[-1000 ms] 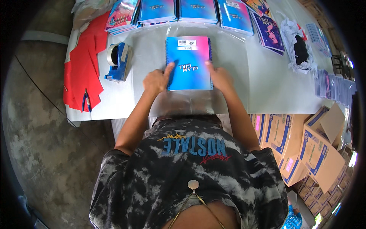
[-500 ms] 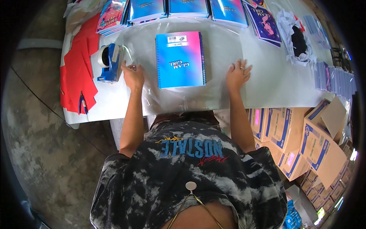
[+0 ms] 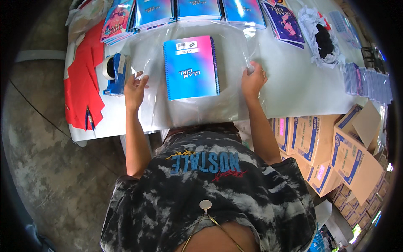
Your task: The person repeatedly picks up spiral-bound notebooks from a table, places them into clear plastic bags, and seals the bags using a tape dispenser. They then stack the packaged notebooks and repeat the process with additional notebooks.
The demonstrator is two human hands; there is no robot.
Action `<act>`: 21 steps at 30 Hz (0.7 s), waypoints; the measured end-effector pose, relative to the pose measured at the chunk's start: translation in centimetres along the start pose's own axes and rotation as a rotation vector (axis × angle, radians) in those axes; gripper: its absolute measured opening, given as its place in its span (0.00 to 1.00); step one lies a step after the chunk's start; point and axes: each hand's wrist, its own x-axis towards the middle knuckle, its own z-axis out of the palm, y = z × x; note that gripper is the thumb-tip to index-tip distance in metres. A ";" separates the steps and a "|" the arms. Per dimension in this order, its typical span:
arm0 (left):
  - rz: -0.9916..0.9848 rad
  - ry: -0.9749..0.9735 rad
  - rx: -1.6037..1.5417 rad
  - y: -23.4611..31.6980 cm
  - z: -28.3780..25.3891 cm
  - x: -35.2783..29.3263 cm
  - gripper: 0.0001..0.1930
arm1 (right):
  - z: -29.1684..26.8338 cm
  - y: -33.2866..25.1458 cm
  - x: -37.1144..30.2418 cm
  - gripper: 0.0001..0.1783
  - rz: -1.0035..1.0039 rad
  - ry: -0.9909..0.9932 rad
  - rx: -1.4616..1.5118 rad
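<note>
A blue-and-pink spiral notebook (image 3: 191, 84), perhaps a small stack of them, lies upside down to me in the middle of a clear plastic sheet (image 3: 230, 63). Thumb and fingers of my left hand (image 3: 134, 92) pinch the sheet's left side, where the film puckers and shines. On the opposite side, my right hand (image 3: 253, 82), with a ring on one finger, grips the sheet's right edge, which rises in a fold above the hand. Both hands are apart from the notebook. Just left of my left hand stands a blue tape dispenser (image 3: 116, 75) with a roll of tape.
Stacks of spiral notebooks (image 3: 197, 10) line the table's far side. Red sheets (image 3: 84, 75) with a pen (image 3: 89, 119) cover the left end. A crumpled plastic bag (image 3: 310, 25) and more notebooks (image 3: 369, 86) sit at right. Cardboard boxes (image 3: 308, 136) stand beyond the table's right front edge.
My right hand has closed on the sheet's right edge and lifts a fold of it. My left hand now pinches the left side. The whole view has shifted slightly.
</note>
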 end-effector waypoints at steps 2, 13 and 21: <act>0.004 0.010 0.028 0.2 -0.3 -0.5 0.21 | -1.0 -0.2 1.2 0.27 0.198 0.004 0.254; 0.000 0.158 -0.081 -3.1 -0.8 -0.2 0.19 | -4.8 2.0 5.1 0.21 0.564 -0.415 0.491; -0.106 0.257 0.508 -2.6 1.4 -0.5 0.23 | -2.7 3.8 4.0 0.11 0.176 -0.368 0.175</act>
